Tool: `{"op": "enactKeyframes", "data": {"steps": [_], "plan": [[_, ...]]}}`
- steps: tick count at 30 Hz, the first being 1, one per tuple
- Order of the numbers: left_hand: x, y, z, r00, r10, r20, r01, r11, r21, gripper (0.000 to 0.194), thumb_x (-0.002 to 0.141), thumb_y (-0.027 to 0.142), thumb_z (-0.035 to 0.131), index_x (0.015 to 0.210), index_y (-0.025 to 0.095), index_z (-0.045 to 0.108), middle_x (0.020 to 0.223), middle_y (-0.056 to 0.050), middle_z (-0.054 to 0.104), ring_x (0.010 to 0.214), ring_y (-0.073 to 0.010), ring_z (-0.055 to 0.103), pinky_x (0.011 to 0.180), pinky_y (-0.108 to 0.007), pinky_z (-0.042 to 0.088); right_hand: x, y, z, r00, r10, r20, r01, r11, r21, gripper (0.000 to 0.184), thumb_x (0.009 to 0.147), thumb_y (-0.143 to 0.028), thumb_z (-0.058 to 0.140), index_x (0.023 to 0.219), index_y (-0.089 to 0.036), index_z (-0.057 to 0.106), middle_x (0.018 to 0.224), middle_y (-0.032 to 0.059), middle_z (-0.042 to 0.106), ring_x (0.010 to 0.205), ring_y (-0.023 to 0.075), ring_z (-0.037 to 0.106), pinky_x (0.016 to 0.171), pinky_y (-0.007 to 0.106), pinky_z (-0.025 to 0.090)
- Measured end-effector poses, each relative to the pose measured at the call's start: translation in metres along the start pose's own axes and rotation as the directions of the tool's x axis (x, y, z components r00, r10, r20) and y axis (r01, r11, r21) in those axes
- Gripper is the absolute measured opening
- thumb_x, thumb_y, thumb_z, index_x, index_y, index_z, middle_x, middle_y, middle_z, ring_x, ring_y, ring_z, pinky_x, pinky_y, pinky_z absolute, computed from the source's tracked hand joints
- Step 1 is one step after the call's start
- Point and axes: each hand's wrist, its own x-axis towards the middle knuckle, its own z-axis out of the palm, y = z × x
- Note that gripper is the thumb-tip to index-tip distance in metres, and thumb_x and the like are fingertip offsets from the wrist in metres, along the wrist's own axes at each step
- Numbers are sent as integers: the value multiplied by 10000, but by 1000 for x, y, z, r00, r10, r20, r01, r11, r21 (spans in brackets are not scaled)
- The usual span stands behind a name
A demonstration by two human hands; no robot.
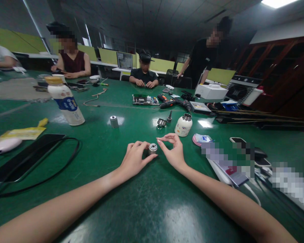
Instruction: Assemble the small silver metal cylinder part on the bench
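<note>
On the green table, my left hand (135, 156) is closed around a small cylindrical metal motor (153, 149), thumb in front and fingers behind. The motor stands upright, its round end face with small holes turned up. Just to its right, my right hand (173, 152) is raised with thumb and forefinger tips brought together. Whatever is in that pinch is too small to make out. A second metal cylinder (114, 122) stands farther off to the left. Beyond my right hand are a cream-coloured bottle (183, 125) without its lid, a metal cap with a ring (161, 123) and a dark pointed fitting (169, 116).
To the left are a drink bottle (66, 103), a black tablet-like slab (27, 153) and a looping cable (77, 152). A circuit board (145, 99) and power drills (167, 104) lie ahead. Phones (238, 141) and packets are at right. Several people are around the table.
</note>
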Motion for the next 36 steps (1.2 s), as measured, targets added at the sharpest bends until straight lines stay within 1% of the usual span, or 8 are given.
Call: {"op": "enactKeyframes", "data": {"steps": [6, 10, 13, 16, 19, 21, 25, 36], "plan": [[-2, -1, 1, 986, -126, -113, 135, 988, 75, 262, 862, 417, 595, 1024, 212, 575, 1018, -50, 675, 988, -250, 571, 836, -389, 359, -5, 16, -3, 976, 90, 197, -33, 962, -272, 162, 781, -234, 639, 923, -239, 562, 860, -1, 736, 949, 217, 680, 917, 406, 468], [-1, -4, 3, 979, -149, -138, 162, 982, 94, 256, 859, 404, 598, 1025, 213, 567, 1028, -52, 680, 1000, -255, 571, 836, -392, 364, -8, 17, -3, 970, 118, 212, -48, 950, -310, 229, 751, -225, 659, 943, -245, 536, 856, -14, 743, 942, 222, 681, 925, 423, 463], [1, -5, 2, 980, -154, -123, 163, 984, 70, 272, 857, 414, 597, 1034, 207, 578, 1033, -55, 680, 1003, -255, 573, 839, -392, 375, -6, 15, -3, 966, 140, 217, -81, 962, -260, 198, 747, -250, 670, 903, -236, 548, 850, 1, 741, 898, 217, 695, 887, 401, 490], [2, -4, 0, 992, -120, -31, 120, 993, -18, 315, 864, 443, 583, 1093, 226, 592, 1038, -45, 684, 989, -243, 585, 852, -389, 393, -1, 10, -3, 981, 130, 145, -116, 989, -96, 178, 768, -286, 673, 869, -219, 542, 840, 28, 737, 852, 205, 709, 856, 370, 515], [3, -3, -1, 998, -21, 66, 28, 993, -112, 389, 849, 487, 595, 1153, 244, 593, 1061, -43, 677, 994, -237, 589, 870, -385, 402, 3, 1, -1, 998, 45, 34, -48, 994, 94, 213, 780, -302, 688, 867, -223, 510, 876, 46, 733, 919, 201, 699, 891, 373, 515], [2, -3, 0, 996, 21, 91, -9, 991, -133, 403, 839, 498, 605, 1151, 243, 601, 1088, -50, 667, 1023, -242, 581, 886, -387, 400, 3, -5, 0, 999, -10, 31, 6, 989, 146, 214, 787, -297, 693, 860, -231, 503, 880, 42, 728, 973, 201, 682, 922, 391, 507], [2, -3, 1, 994, 37, 101, -23, 990, -140, 385, 844, 480, 606, 1144, 238, 605, 1110, -60, 659, 1052, -247, 568, 901, -392, 398, 0, -10, 1, 991, -51, 120, 36, 992, 125, 161, 811, -314, 671, 837, -231, 536, 867, 37, 708, 1004, 204, 666, 934, 410, 505], [1, -4, 2, 995, 40, 88, -30, 992, -121, 405, 847, 451, 619, 1184, 227, 598, 1055, -61, 644, 1009, -237, 552, 870, -374, 398, -4, -10, -2, 962, -189, 198, 177, 981, 73, 67, 847, -243, 615, 835, -238, 548, 873, 18, 689, 928, 195, 675, 1005, 439, 440]]}}
